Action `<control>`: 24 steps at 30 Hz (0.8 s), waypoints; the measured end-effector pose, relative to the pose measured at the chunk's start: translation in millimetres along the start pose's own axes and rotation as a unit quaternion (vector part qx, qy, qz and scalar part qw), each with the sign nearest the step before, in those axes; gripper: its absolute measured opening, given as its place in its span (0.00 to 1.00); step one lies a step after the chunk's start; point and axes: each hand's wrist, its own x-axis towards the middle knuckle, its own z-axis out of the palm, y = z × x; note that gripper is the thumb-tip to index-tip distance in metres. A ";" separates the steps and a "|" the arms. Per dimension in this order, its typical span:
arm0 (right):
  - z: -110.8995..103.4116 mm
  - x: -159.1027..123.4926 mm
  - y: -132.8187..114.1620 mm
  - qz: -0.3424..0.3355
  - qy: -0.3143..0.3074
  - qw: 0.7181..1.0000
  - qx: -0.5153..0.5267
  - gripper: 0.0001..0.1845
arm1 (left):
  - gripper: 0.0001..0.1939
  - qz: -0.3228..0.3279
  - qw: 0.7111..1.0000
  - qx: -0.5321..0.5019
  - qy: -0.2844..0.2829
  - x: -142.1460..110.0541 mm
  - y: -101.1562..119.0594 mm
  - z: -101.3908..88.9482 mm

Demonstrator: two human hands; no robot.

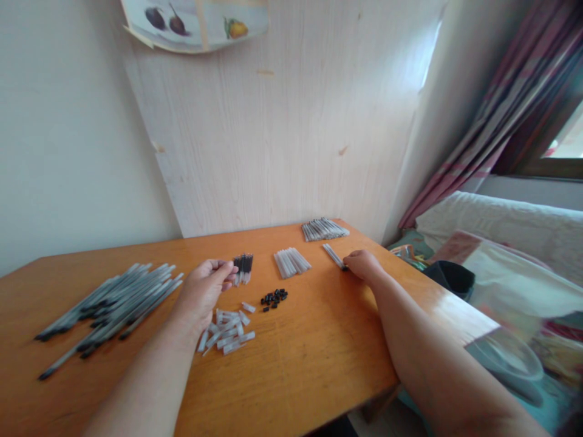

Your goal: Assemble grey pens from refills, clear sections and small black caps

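My left hand (211,280) has thumb and forefinger pinched together at the left side of a row of short dark-and-clear ink tubes (245,267), apparently on the end one. Farther right, my right hand (363,265) closes its fingers on the dark near end of a clear pen barrel (333,255); at least two such barrels lie side by side there. Below the left hand is a loose heap of translucent caps (230,331). Small black plugs (274,298) lie in a cluster between the hands, with a bundle of whitish tubes (292,262) behind them.
Many long pens with black tips (122,300) are piled on the left of the orange wooden table (291,370). Another stack of thin clear tubes (324,229) lies at the back edge against the wall panel (282,152). Right of the table stand a black container (450,278) and a clear plastic tub (510,355).
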 end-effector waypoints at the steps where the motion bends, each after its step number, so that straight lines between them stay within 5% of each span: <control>1: -0.3 -0.7 -0.1 -0.001 0.002 1.000 0.000 0.11 | 0.17 0.001 1.000 0.000 0.000 0.0 0.2 0.0; 24: -11.1 -30.0 -28.4 -0.025 0.114 0.993 0.015 0.16 | 0.15 -0.006 0.999 -0.025 0.041 7.1 4.2 -13.7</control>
